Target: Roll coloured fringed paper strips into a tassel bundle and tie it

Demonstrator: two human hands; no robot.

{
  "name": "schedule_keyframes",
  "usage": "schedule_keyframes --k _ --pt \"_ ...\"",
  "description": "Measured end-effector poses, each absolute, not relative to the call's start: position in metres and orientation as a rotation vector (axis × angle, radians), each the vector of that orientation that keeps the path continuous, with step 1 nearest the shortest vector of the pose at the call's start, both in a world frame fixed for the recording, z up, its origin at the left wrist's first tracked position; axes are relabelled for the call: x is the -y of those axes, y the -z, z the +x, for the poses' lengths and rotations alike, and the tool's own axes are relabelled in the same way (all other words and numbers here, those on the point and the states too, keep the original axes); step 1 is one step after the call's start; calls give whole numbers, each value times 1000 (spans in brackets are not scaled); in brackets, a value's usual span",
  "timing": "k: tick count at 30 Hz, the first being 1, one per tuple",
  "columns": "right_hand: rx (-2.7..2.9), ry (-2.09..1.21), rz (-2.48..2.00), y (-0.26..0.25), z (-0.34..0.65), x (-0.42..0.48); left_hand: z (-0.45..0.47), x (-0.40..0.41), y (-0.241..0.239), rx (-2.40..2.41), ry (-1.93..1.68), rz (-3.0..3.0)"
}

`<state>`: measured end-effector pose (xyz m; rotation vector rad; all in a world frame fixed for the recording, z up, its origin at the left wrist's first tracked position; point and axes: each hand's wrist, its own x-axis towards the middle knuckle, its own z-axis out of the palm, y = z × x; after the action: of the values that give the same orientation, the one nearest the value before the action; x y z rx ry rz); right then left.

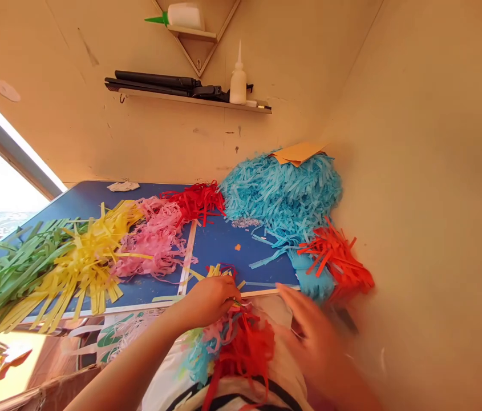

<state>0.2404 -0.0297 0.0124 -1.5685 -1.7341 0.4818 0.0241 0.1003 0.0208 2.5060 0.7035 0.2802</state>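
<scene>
My left hand [209,299] is closed at the near edge of the blue table [219,245], pinching a mixed bunch of paper strips [241,342] in red, pink and light blue that hangs down over my lap. My right hand [315,337] hovers just to the right of that bunch, fingers stretched out and apart, blurred by motion, holding nothing. A few yellow and red strips [219,269] lie on the table just beyond my left hand.
Piles of cut paper strips cover the table: green [5,274], yellow [86,257], pink [157,237], red [195,201], a big light blue heap [281,191] and orange-red [337,257]. A wall stands close on the right. A shelf [189,98] holds a glue bottle [238,77].
</scene>
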Motion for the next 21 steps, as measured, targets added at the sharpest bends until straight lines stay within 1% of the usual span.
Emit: schedule_keyframes --k 1,3,4,6,8,9,11,14,16,19,21 --pt "1773 -558 -1568 -7 230 17 23 -100 -22 -693 -301 2500" --pt "1822 -833 -1544 -1 213 -9 16 -100 -23 -704 -368 2484" --pt "1803 -979 -1511 -1 208 -20 8 -100 -22 -746 -468 2424" --pt "1658 -1198 -1433 -12 212 -36 -12 -97 -15 -912 -784 2180" --pt "1413 -1282 -1361 -34 228 -40 -32 -90 1 -1126 -1099 1847" --pt "1279 -1290 -1327 -48 239 -40 -40 -85 11 -1223 -1200 1703" --pt "1084 -1266 -1238 -77 258 -35 -44 -71 34 -1347 -1261 1547" --pt "959 -1115 -1133 -114 272 -31 -22 -45 58 -1269 -1179 1481" --pt "955 -971 -1114 -130 278 -34 1 -25 56 -1043 -972 1523" --pt "1051 -665 -1247 -148 297 -45 13 1 22 -562 -511 1591" --pt "1130 -438 -1428 -158 317 -48 -3 9 -12 -348 -407 1690"
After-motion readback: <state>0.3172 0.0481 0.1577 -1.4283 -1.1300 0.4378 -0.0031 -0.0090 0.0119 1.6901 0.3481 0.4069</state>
